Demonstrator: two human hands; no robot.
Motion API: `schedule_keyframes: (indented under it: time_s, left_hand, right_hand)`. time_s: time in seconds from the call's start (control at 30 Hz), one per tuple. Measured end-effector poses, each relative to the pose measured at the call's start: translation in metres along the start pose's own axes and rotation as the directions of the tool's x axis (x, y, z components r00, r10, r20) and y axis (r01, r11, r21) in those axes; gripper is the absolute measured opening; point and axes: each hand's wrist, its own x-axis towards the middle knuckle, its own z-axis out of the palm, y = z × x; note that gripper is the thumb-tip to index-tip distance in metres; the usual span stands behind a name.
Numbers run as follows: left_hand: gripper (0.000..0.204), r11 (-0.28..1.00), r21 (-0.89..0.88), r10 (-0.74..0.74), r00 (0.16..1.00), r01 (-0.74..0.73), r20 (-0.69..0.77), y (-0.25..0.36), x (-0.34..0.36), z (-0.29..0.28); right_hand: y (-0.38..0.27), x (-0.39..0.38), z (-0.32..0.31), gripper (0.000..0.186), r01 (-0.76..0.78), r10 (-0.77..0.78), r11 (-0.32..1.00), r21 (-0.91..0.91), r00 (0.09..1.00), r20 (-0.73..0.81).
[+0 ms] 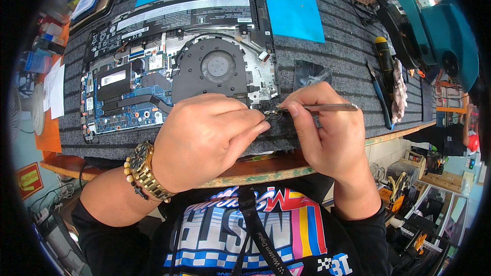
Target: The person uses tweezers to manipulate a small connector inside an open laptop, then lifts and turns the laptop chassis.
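An opened laptop base (262, 15) lies before me, its insides bare, with a black battery (184, 16), a round fan (217, 66) and a blue circuit board (148, 97). My right hand (327, 130) grips slim metal tweezers (327, 107), held nearly level, their tip at the base's near right corner. My left hand (204, 133) reaches over the base's near edge. Its thumb and forefinger pinch together at that same corner, beside the tweezers' tip. What they hold is too small and hidden to name. A small dark packet (311, 71) lies just beyond my right hand.
A ribbed grey mat (337, 53) covers the bench, with a blue sheet (296, 15) toward the back. At the right lie blue-handled pliers (381, 94), a yellow-and-black screwdriver (382, 53) and a crumpled cloth (399, 92). A teal machine (445, 30) stands beyond them.
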Motion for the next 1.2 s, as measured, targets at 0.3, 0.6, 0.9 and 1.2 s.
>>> schedule_keyframes:
  time_s: [0.3, 0.6, 0.9, 1.2]
  left_hand:
    - [0.010, 1.000, -0.008, -0.001, 1.000, 0.001, 0.005, 0.000, 0.000, 0.000]
    - [0.010, 1.000, -0.016, 0.001, 1.000, -0.001, 0.001, -0.001, 0.000, 0.000]
    - [0.011, 1.000, -0.014, 0.005, 1.000, -0.005, 0.002, -0.001, -0.001, 0.000]
    - [0.011, 1.000, -0.023, -0.005, 1.000, 0.005, -0.001, 0.000, -0.001, 0.000]
  right_hand:
    - [0.006, -0.010, -0.001, 0.005, -0.030, 0.031, 1.000, 0.009, 0.998, -0.049]
    - [0.007, -0.015, -0.002, 0.003, -0.065, 0.066, 0.998, 0.010, 0.996, -0.060]
    - [0.006, -0.017, -0.001, 0.003, -0.104, 0.107, 0.993, 0.056, 0.992, -0.064]
    - [0.010, -0.020, 0.000, 0.002, -0.094, 0.099, 0.992, 0.085, 0.994, -0.054]
